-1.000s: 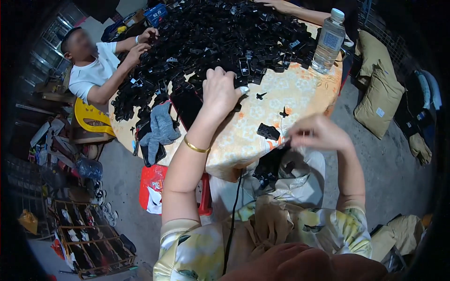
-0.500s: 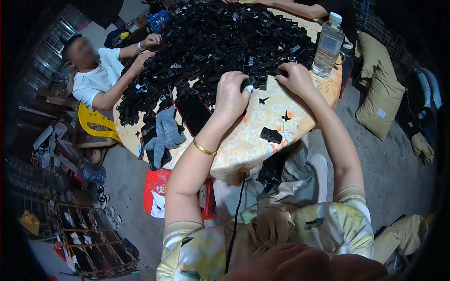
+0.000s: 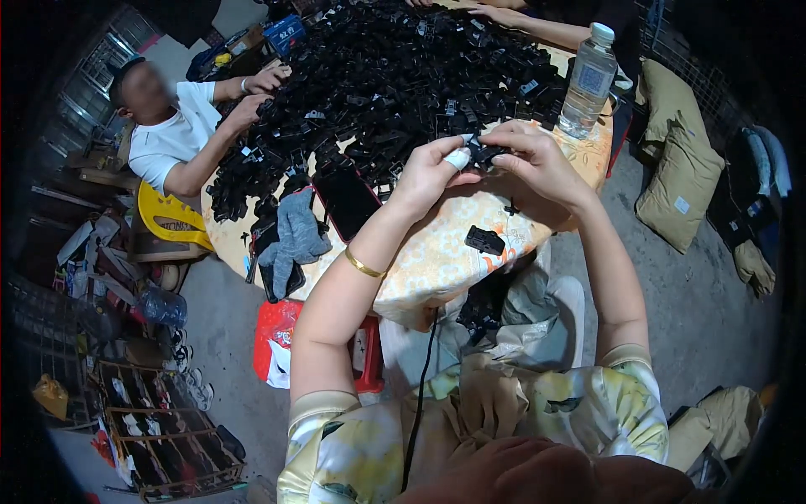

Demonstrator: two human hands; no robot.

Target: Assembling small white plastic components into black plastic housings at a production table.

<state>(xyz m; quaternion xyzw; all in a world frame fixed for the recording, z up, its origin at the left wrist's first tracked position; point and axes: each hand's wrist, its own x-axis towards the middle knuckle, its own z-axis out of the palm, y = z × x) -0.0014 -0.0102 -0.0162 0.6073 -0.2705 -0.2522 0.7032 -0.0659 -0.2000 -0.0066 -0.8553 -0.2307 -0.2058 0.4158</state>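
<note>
My left hand [image 3: 428, 178] and my right hand [image 3: 537, 160] meet over the near side of the table, both closed around a small black plastic part [image 3: 480, 154]. Fingers cover much of it, so its exact kind cannot be told. White wrapping [image 3: 457, 158] shows on a digit of my left hand. Just beyond my hands spreads a big heap of black plastic parts [image 3: 361, 92]. Nearer me on the patterned tablecloth [image 3: 428, 252] lie a black rectangular plastic part [image 3: 484, 241] and a tiny black cross-shaped piece [image 3: 511, 207].
A dark-screened phone [image 3: 346, 202] and a grey knit glove or cloth [image 3: 295, 228] lie left of my left forearm. A clear bottle [image 3: 588, 84] stands at right. One person [image 3: 172, 126] handles parts at left; another's arm [image 3: 537, 29] reaches in at the far side. Red stool [image 3: 365, 361] below.
My hands have come together from either side of a black part at the heap's edge and now hold it jointly. One tiny black piece near them no longer shows on the cloth.
</note>
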